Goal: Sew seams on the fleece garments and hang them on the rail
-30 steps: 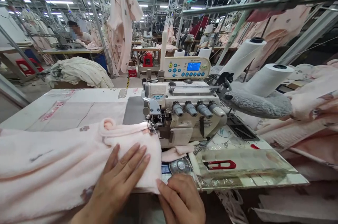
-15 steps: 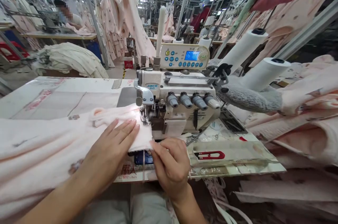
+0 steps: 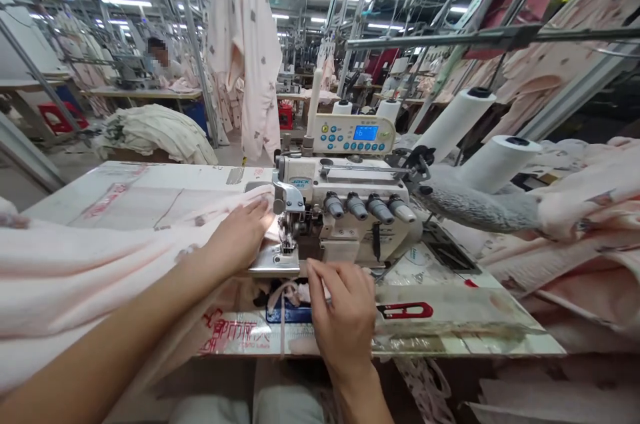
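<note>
A white overlock sewing machine (image 3: 350,211) stands at the middle of the table (image 3: 140,194). Pale pink fleece fabric (image 3: 75,264) spreads from the left edge to the presser foot (image 3: 286,237). My left hand (image 3: 243,234) lies flat on the fabric just left of the presser foot, fingers stretched toward the machine. My right hand (image 3: 340,317) rests in front of the machine, fingers curled near the needle plate (image 3: 275,265) and a scrap of pink trim (image 3: 295,291). Whether those fingers pinch anything is hidden.
Red-handled snips (image 3: 405,309) lie under clear film right of my right hand. Two white rolls (image 3: 480,137) and a grey fuzzy roll (image 3: 475,204) stand at the right, beside piled pink fabric (image 3: 590,231). A person (image 3: 160,61) works at a far table; garments (image 3: 250,44) hang overhead.
The fabric has advanced back past the presser foot, baring the needle plate. My left hand has moved forward with it. My right hand let go of the fabric edge and sits lower right.
</note>
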The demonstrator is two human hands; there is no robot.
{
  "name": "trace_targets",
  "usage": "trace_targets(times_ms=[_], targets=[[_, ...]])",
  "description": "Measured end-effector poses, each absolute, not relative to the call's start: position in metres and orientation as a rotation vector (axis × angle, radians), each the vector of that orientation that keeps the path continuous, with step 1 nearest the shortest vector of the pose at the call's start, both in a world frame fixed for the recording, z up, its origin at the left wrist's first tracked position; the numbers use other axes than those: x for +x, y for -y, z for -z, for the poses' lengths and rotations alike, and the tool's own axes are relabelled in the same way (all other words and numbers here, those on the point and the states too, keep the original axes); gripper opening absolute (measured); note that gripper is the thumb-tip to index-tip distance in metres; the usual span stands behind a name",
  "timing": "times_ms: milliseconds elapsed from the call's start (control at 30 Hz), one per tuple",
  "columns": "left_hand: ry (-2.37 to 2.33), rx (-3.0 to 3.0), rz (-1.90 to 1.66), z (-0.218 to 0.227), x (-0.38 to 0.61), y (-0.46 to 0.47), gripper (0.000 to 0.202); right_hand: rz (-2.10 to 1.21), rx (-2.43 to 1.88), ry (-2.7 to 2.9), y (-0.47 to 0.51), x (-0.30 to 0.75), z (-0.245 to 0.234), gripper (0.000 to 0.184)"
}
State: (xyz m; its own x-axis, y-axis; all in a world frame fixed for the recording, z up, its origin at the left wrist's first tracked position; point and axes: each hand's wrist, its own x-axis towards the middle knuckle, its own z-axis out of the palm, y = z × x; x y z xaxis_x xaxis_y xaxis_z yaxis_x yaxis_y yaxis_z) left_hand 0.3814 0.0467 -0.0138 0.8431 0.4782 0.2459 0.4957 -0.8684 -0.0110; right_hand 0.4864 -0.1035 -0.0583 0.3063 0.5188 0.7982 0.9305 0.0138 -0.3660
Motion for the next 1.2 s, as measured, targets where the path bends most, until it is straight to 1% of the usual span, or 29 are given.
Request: trace_targets(times_ms=[100, 167, 300, 367, 400, 500, 533, 600, 633, 700, 800, 900, 967, 1033, 1100, 1167, 1200], targets=[[0.820, -2.883, 0.200, 0.009, 0.392, -0.062, 0.036, 0.503, -1.584, 1.381, 0.115, 0.476, 0.062, 0.013], [0.884, -2.851, 0.230, 0.007, 0.389, -0.069, 0.037, 0.428, -1.567, 1.416, 0.120, 0.470, 0.064, 0.014], [1.012, -2.767, 0.325, 0.018, 0.339, -0.063, 0.054, 0.165, -1.543, 1.456, 0.125, 0.463, 0.072, 0.017], [1.037, -2.783, 0.466, 0.030, 0.303, -0.047, 0.062, 0.004, -1.518, 1.423, 0.124, 0.460, 0.076, 0.019], [1.062, -2.820, 0.528, 0.037, 0.288, -0.036, 0.061, -0.090, -1.503, 1.394, 0.122, 0.458, 0.078, 0.021], [1.233, -2.855, 0.670, 0.056, 0.265, 0.008, 0.047, -0.459, -1.422, 1.214, 0.110, 0.450, 0.082, 0.025], [1.217, -2.881, 0.715, 0.061, 0.266, 0.024, 0.044, -0.576, -1.383, 1.121, 0.106, 0.448, 0.083, 0.029], [0.972, -2.995, 0.789, 0.070, 0.280, 0.052, 0.040, -0.735, -1.311, 0.950, 0.098, 0.445, 0.086, 0.040], [0.838, -3.004, 0.861, 0.073, 0.290, 0.063, 0.036, -0.773, -1.282, 0.873, 0.095, 0.446, 0.088, 0.043], [0.671, -2.981, 0.980, 0.074, 0.309, 0.076, 0.029, -0.787, -1.252, 0.732, 0.092, 0.450, 0.092, 0.043], [0.681, -3.029, 1.064, 0.060, 0.324, 0.074, 0.025, -0.781, -1.218, 0.515, 0.093, 0.460, 0.099, 0.045], [0.909, -3.000, 1.221, 0.037, 0.321, 0.053, 0.019, -0.755, -1.206, 0.425, 0.097, 0.459, 0.107, 0.045], [1.166, -2.829, 1.303, 0.029, 0.317, 0.034, 0.026, -0.757, -1.198, 0.402, 0.103, 0.448, 0.117, 0.043], [1.346, -2.792, 1.249, 0.030, 0.316, 0.018, 0.031, -0.794, -1.207, 0.410, 0.110, 0.434, 0.130, 0.040], [1.427, -2.899, 1.176, 0.035, 0.317, 0.010, 0.021, -0.792, -1.236, 0.463, 0.116, 0.425, 0.140, 0.039], [1.442, -2.991, 1.199, 0.038, 0.316, 0.011, 0.012, -0.682, -1.273, 0.535, 0.120, 0.423, 0.141, 0.043], [1.448, -3.020, 1.234, 0.038, 0.315, 0.014, 0.010, -0.605, -1.296, 0.578, 0.121, 0.425, 0.138, 0.046]])
